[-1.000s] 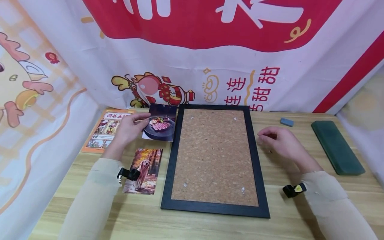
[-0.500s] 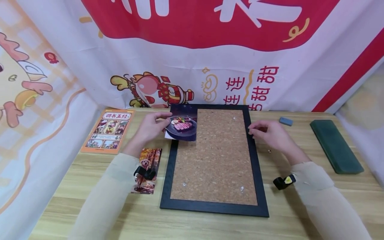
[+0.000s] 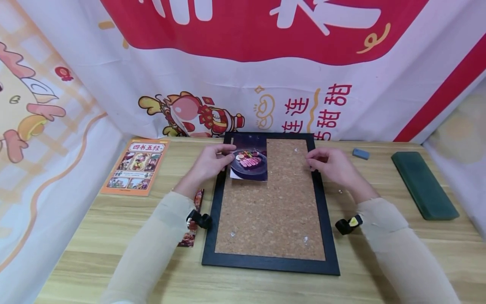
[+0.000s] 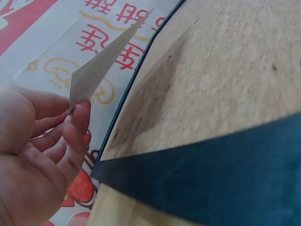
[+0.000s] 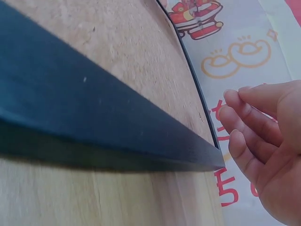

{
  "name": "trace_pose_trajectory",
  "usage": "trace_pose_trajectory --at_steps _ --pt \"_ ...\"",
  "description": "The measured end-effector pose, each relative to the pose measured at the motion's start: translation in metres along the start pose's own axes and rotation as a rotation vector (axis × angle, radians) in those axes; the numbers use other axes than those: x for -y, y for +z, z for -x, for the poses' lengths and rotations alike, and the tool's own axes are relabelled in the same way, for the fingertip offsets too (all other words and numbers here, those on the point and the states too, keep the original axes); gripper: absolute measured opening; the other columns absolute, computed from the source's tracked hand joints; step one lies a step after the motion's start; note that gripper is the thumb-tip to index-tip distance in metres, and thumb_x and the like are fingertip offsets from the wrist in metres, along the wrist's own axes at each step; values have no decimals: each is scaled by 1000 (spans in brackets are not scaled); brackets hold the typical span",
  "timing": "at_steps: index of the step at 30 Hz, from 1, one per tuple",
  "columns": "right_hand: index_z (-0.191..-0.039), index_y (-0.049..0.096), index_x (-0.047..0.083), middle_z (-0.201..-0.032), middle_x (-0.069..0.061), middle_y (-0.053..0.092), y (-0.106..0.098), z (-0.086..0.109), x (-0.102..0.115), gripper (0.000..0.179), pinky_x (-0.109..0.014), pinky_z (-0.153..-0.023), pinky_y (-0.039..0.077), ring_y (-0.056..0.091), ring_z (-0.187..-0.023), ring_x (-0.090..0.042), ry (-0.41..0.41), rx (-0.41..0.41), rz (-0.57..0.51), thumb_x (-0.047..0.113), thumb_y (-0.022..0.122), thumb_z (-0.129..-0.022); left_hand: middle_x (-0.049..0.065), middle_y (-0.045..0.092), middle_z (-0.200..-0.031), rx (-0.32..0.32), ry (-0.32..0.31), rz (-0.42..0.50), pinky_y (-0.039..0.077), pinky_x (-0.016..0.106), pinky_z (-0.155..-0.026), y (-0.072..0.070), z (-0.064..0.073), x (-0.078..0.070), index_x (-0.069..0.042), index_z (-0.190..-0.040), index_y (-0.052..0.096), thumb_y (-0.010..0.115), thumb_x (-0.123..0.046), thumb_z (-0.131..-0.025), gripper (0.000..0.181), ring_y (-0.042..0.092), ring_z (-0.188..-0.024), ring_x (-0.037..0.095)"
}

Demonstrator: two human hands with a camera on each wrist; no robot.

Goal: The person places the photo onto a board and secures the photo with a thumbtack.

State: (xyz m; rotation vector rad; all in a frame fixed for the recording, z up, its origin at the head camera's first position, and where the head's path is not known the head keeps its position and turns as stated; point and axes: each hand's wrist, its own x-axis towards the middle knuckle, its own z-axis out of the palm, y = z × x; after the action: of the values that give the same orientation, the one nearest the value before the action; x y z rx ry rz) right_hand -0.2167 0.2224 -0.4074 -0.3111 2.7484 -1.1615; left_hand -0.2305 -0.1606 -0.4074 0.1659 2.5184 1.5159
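Observation:
In the head view my left hand (image 3: 213,164) pinches the left edge of a photo print (image 3: 249,159) of sliced meat on a dark plate. The left wrist view shows the print's pale back (image 4: 96,70), tilted and casting a shadow on the board. Below it lies a black-framed corkboard (image 3: 271,211), its upper left part hidden by the print. At the board's right edge is my right hand (image 3: 329,164). In the right wrist view its thumb and forefinger tips meet beside the black frame (image 5: 117,113); whether something tiny is between them cannot be seen.
Left on the wooden table lies an orange comic booklet (image 3: 133,166). My left forearm partly covers a dog photo (image 3: 189,232). To the right are a tiny shiny piece (image 3: 340,191), a small blue block (image 3: 360,153) and a long green block (image 3: 424,185). A printed cloth (image 3: 212,76) hangs behind.
My left hand has carried the meat photo rightward from the table to over the board's upper left. My right hand has moved left to the board's right edge.

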Motion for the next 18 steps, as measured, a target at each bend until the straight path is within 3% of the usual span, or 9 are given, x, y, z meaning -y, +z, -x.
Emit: trace_pose_trajectory --at_steps 7,14,18 --pt "-120 76 7 -106 -14 78 4 -7 2 22 -29 -78 54 71 -95 -28 -5 -9 -28 23 66 -109 21 75 -128 30 -18 40 61 35 -80 15 -7 -2 -5 -143 68 65 -10 -108 36 71 -93 16" --pt "-120 77 6 -106 -14 76 9 -13 5 21 -27 -74 53 65 -90 -24 -10 -24 -30 22 68 -108 19 74 -127 60 -39 34 54 30 -69 28 -15 -5 -7 -143 68 65 -10 -107 36 71 -93 22" --pt "-121 76 6 -108 -15 75 12 -18 6 22 -26 -74 56 66 -91 -25 13 -19 -51 22 67 -109 20 72 -129 86 -15 19 57 30 -75 36 -19 -5 -2 -143 67 65 -8 -107 36 71 -97 20"
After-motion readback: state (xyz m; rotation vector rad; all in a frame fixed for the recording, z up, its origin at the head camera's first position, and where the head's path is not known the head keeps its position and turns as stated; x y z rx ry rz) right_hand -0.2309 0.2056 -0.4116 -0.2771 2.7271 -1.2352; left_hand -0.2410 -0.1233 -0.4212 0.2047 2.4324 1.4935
